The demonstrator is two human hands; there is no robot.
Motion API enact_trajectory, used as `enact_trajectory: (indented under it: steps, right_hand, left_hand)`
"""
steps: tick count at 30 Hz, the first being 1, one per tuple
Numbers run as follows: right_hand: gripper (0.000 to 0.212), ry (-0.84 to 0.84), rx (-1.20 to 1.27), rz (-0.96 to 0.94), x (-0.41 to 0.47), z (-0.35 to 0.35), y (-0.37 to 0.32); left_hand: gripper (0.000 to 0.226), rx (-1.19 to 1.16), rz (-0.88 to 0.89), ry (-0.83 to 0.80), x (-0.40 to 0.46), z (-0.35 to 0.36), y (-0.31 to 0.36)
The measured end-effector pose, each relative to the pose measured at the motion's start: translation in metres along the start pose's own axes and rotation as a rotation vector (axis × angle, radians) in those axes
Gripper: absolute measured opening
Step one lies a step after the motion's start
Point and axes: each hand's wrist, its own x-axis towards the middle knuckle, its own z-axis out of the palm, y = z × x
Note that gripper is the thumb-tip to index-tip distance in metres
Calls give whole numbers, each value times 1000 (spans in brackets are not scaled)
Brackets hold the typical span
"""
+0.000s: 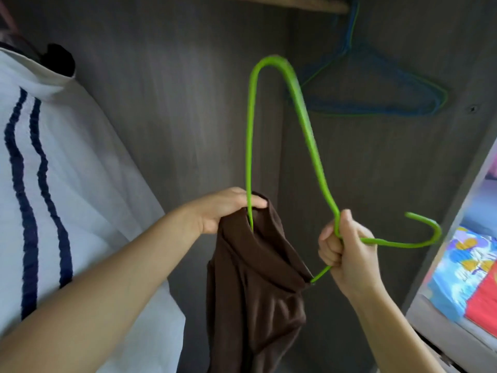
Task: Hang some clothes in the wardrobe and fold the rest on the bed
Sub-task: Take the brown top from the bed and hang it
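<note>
A green wire hanger [304, 122] stands on end in front of the open wardrobe, its hook pointing right. A brown garment [258, 286] hangs from its lower part, with one hanger arm running into the neck opening. My left hand [223, 211] grips the brown fabric at the collar, beside that hanger arm. My right hand [347, 251] grips the hanger at its neck, just below the hook. The lower end of the hanger is hidden inside the garment.
A white garment with dark blue stripes [53, 162] hangs at the left inside the wardrobe. Blue and green empty hangers [376, 87] hang from the wooden rail [295, 4] at the top right. A wardrobe side panel [462, 184] and bright folded fabrics [468, 275] lie at the right.
</note>
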Motion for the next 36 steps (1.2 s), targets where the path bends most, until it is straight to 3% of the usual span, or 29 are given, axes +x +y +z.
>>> enact_trajectory:
  steps: [2, 4, 7, 8, 10, 12, 15, 19, 21, 23, 26, 29, 32, 36]
  right_hand:
    - [57, -57, -119, 92, -1, -6, 4]
    - [54, -137, -282, 189, 2, -15, -1]
    - [45, -228, -535, 332, 11, -27, -19]
    - [43, -231, -586, 378, 13, -31, -26]
    - [42, -255, -679, 466, 17, -37, -38]
    - [42, -295, -799, 539, 19, -41, -46]
    - [46, -307, -1014, 636, 31, -42, -48]
    - [50, -239, -1142, 712, 45, -51, -49]
    - [50, -288, -1321, 711, 41, -60, -43]
    - [50, -324, -1414, 705, 37, -60, -37]
    - [44, -203, -1194, 727, 54, -49, -39]
    - [29, -291, -1063, 698, 71, -28, -38]
    - [16, -387, -798, 706, 83, -8, -40]
    - [28, -318, -417, 567, 114, 22, -53]
  left_hand:
    - [18, 94, 20, 34, -5, -11, 2]
    - [7, 281, 54, 87, -5, -21, -5]
    - [46, 664, 38, 20, -5, -27, -24]
    - [50, 733, 36, 10, -2, -30, -33]
    - [35, 777, 29, 84, 8, -35, -46]
    - [15, 742, 23, 280, 21, -39, -54]
    - [27, 642, 18, 434, 39, -34, -53]
    - [25, 248, -31, 517, 54, -28, -43]
    - [20, 49, -3, 551, 55, -29, -35]
    - [21, 42, 47, 541, 57, -23, -26]
    - [25, 203, 122, 409, 55, 5, -16]
    - [30, 314, 195, 266, 55, 27, -14]
    - [28, 255, 223, 269, 52, 15, -10]
    - [40, 231, 301, 431, 35, -8, -6]
